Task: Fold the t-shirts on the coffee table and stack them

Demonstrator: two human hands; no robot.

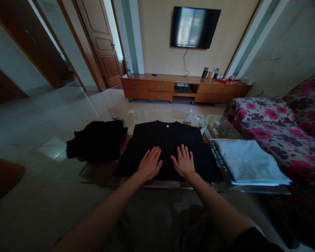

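A black T-shirt (pixel 168 140) lies spread on the glass table in front of me, its neckline and small white label toward the far side. My left hand (pixel 150 163) rests flat on the left part of the shirt, fingers stretched out. On the right part, my right hand (pixel 183 161) also lies flat with its fingers apart. Neither hand grips the cloth. To the left sits a heap of black clothing (pixel 97 141). A folded light grey cloth (pixel 252 161) lies at the right, on top of something with a blue and yellow patterned edge.
The glass table (pixel 262 189) has its near edge just before my body. A sofa with a floral cover (pixel 267 140) stands close on the right. Beyond are a wooden TV cabinet (pixel 160 87) with bottles on it and a wall-mounted television (pixel 195 27). A door (pixel 99 42) stands at the back left.
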